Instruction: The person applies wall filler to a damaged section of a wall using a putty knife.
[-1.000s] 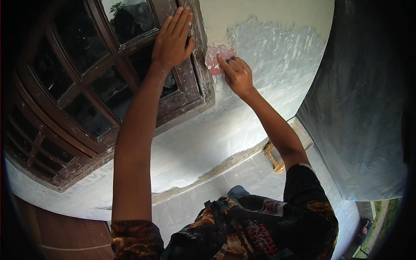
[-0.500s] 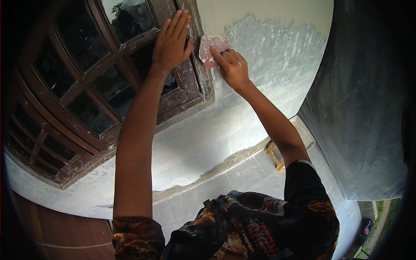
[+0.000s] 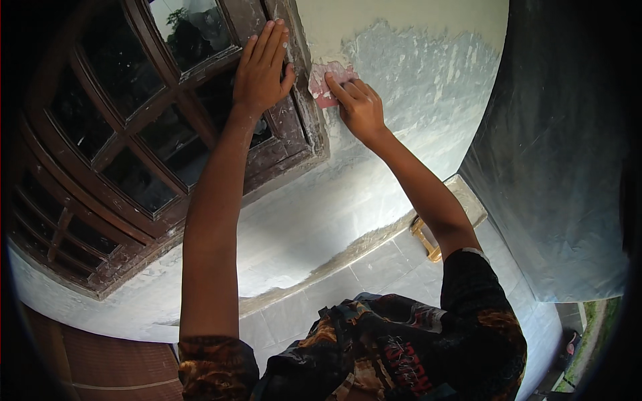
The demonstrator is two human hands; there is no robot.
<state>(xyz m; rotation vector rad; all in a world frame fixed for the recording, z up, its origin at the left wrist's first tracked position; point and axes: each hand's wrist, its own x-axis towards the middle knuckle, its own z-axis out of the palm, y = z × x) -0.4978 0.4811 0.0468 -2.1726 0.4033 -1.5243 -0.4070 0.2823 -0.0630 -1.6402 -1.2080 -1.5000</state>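
Observation:
My right hand [image 3: 362,110] grips a flat pink putty spreader [image 3: 324,99], its index finger stretched along the blade. Pale plaster is smeared over the spreader, which lies against the wall [image 3: 414,87] right beside the window frame's edge. Cream paint covers the wall's top, and a rough grey-white coat lies below. My left hand [image 3: 262,70] rests flat on the brown wooden window frame [image 3: 281,127], fingers stretched out and pointing up, with nothing in it. White specks dot the frame and the fingers.
Dark glass panes [image 3: 170,144] fill the window at the left. Below, a wooden stool-like thing [image 3: 425,239] stands on grey floor tiles [image 3: 374,267] by the wall's foot. A translucent sheet [image 3: 555,180] hangs at the right. A brown woven panel [image 3: 120,357] sits lower left.
The view has shifted slightly. Both hands keep nearly the same places: the left flat on the frame, the right holding the spreader against the wall.

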